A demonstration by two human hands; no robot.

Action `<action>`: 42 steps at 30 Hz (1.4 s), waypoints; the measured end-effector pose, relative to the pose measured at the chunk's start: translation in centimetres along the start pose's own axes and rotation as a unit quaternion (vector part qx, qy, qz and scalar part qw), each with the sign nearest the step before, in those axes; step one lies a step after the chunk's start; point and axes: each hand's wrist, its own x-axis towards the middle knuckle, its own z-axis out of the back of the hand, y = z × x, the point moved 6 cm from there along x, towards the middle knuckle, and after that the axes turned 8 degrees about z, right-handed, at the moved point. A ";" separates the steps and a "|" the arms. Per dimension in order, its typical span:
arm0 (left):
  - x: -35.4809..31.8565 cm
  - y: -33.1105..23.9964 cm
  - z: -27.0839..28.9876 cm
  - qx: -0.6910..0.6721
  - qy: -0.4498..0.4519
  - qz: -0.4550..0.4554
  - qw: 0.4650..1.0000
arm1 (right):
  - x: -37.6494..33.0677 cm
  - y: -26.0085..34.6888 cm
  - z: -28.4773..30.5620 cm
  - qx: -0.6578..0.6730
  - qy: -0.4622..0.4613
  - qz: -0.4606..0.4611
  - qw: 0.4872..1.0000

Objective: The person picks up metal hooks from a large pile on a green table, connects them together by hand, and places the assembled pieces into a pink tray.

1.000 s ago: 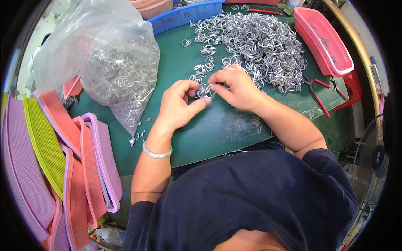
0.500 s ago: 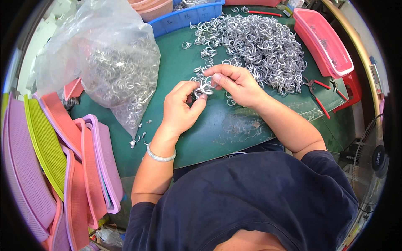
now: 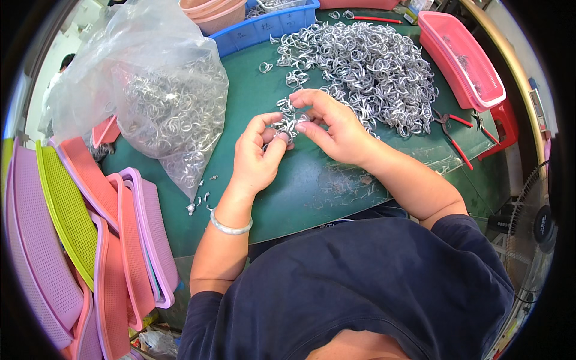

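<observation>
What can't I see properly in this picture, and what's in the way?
- Head view: how many silvery rings sit between the left grip and right grip; both partly cover them.
- Head view: the bottom of the ring pile; upper rings cover it.
- Head view: separate rings in the bag; cloudy plastic blurs them.
- Head view: the blue bin's far side; top edge cuts it off.

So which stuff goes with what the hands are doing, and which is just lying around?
Goes with it:
left hand
right hand
silvery metal rings at the fingers
probably the ring heap

Seemingly just lying around:
red-handled pliers
lime-green perforated basket
fan
</observation>
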 end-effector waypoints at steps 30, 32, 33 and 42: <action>0.5 1.6 0.1 -0.187 0.095 0.127 0.969 | 0.2 1.4 -0.4 -0.158 0.086 0.122 0.976; 0.6 1.7 0.1 -0.190 0.101 0.125 0.968 | 0.2 1.1 -0.2 -0.153 0.074 0.101 0.980; 0.7 1.7 0.2 -0.188 0.100 0.122 0.969 | 0.2 1.0 -0.1 -0.150 0.068 0.091 0.982; 0.7 1.6 0.1 -0.157 0.093 0.143 0.973 | 0.0 0.4 0.1 -0.029 0.068 -0.004 0.997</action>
